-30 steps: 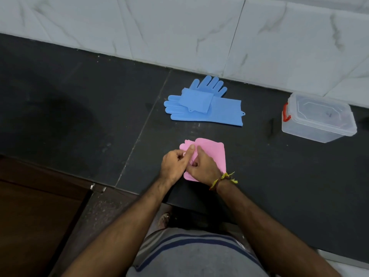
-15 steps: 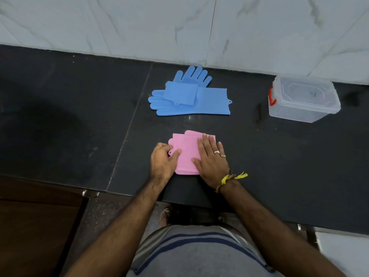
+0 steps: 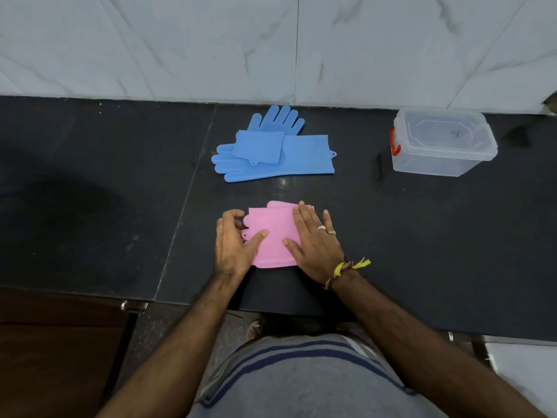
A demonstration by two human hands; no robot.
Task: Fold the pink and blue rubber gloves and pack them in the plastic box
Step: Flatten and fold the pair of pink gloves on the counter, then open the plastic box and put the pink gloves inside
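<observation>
Head view looks down on a dark stone table (image 3: 90, 182) that runs up to a pale marble wall (image 3: 211, 46). Near the front edge lie the pink gloves (image 3: 272, 233), folded into a flat square with a few finger ends poking out at the left and far sides. Both hands rest on the bundle. The left hand (image 3: 233, 245) sits at its left edge, thumb laid across the pink surface and the other fingers loosely bent beside the poking finger ends, not closed around anything. The right hand (image 3: 313, 245) lies flat on the right part of the bundle, fingers straight and spread, pressing down; it wears rings and a yellow thread band (image 3: 346, 268) at the wrist.

Farther back, close to the wall, the blue gloves (image 3: 280, 152) lie one over the other, fingers pointing left and away, cuffs to the right, with one cuff turned back over the palm area. Well apart to the right stands the plastic box (image 3: 443, 143), clear, its lid on and a red clip on its left end. At the bottom, the person's grey striped shirt (image 3: 301, 372) fills the view.
</observation>
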